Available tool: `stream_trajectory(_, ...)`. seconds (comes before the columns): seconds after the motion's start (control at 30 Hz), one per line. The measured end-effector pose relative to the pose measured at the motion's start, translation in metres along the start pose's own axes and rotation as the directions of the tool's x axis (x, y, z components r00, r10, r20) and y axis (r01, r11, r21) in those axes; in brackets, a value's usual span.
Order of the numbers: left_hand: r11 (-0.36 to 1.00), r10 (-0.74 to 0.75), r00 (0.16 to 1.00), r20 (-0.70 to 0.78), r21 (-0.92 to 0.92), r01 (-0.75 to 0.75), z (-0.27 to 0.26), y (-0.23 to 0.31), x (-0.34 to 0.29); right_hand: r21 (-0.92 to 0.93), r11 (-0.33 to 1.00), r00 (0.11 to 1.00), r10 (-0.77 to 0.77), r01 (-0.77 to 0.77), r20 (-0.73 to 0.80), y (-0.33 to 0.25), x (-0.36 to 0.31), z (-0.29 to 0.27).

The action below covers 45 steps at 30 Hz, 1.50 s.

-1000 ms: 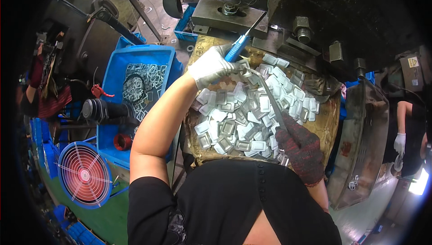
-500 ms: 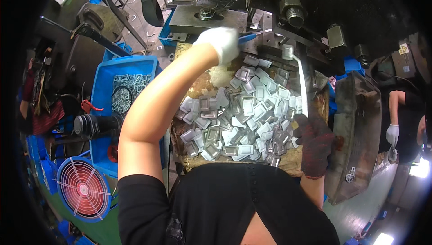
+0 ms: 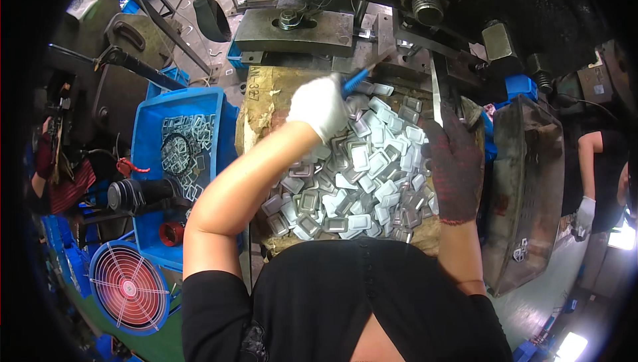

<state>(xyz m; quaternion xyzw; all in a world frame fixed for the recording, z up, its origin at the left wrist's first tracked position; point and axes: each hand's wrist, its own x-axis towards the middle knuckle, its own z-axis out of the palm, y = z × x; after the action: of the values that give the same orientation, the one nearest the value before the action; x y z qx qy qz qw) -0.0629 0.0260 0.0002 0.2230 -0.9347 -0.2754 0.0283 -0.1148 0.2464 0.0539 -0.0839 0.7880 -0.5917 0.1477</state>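
Note:
My left hand (image 3: 319,108), in a white glove, is closed around a blue-handled tool (image 3: 354,83) with a thin pointed metal end. It hovers at the far left of a heap of small grey rectangular metal pieces (image 3: 362,163). My right hand (image 3: 456,169), in a dark red-and-black glove, grips a long pale metal rod (image 3: 436,93) at the heap's right side. The rod points away from me into the machine's tooling, where its far end is hard to make out. A worn yellowish board (image 3: 266,99) lies under the pieces.
A steel block with a bolt (image 3: 292,30) and large bolts (image 3: 425,6) border the far side. At left stand a blue bin (image 3: 143,163) of small metal frames and a fan (image 3: 128,289). A metal trough (image 3: 525,196) is at right, with a co-worker's gloved hand (image 3: 585,214) beyond.
My left hand has drawn back from the tooling toward the heap with the blue-handled tool. My right hand has moved forward with the rod; the grey piece at its far end no longer shows.

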Motion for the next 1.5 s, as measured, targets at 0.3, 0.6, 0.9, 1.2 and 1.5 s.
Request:
stream_trajectory(0.3, 0.998, 0.046, 0.987, -0.155, -0.026, -0.051, 0.013, -0.027, -0.012, -0.580, 0.779, 0.958, -0.286, 0.237, 0.008, 0.017, 0.008, 0.006)
stream_trajectory(0.6, 0.563, -0.262, 0.962, 0.080, -0.797, 0.220, -0.014, -0.066, -0.030, -0.226, 0.973, 0.999, 0.040, -0.042, -0.014, -0.004, -0.044, -0.015)
stream_trajectory(0.9, 0.029, -0.206, 0.915, 0.346, -0.933, 0.359, -0.010, -0.054, -0.035, -0.140, 0.981, 0.943, 0.173, -0.138, 0.284, -0.009, -0.083, -0.004)
stream_trajectory(1.2, -0.055, -0.129, 0.925, 0.357, -0.934, 0.352, -0.004, -0.041, -0.040, -0.159, 0.984, 0.922, 0.137, -0.084, 0.361, -0.005, -0.084, 0.002)
stream_trajectory(1.5, 0.997, 0.027, 0.995, 0.093, -0.071, -0.020, -0.038, -0.035, 0.015, -0.195, 0.978, 0.994, 0.084, -0.069, 0.072, 0.001, -0.062, -0.024)
